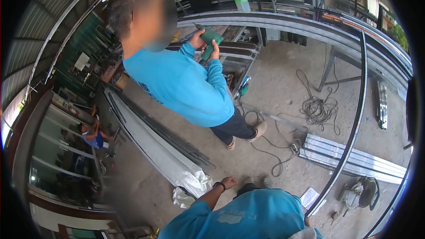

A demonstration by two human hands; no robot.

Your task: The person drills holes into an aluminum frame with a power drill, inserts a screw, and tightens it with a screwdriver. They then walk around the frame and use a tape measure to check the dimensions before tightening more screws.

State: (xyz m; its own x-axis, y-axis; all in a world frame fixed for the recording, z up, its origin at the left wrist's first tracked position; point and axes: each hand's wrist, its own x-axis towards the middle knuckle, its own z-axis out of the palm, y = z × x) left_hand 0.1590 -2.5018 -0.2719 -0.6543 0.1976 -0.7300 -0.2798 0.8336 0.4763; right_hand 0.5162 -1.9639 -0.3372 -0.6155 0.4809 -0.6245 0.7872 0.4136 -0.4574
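Observation:
My left hand [229, 182], below a dark wristband, hangs over the floor with its fingers curled in and nothing visible in them. My right hand [306, 221] is mostly hidden beside my blue shirt; the part that shows is closed at the near end of a long, thin metal bar [347, 143]. The bar slants up and away to the right, its far end overlapping the long rails. In front of me, a person [177, 88] in a blue shirt holds a green power drill [211, 42] in both hands.
Coiled cable [319, 109] lies on the concrete floor near wrapped metal profiles [327, 152]. A cutting machine [361, 193] stands at lower right. Long plastic-covered stock [155, 143] lies at left. A green-lidded bottle [241, 3] stands behind the rails [283, 21]. Another person [93, 136] sits far left.

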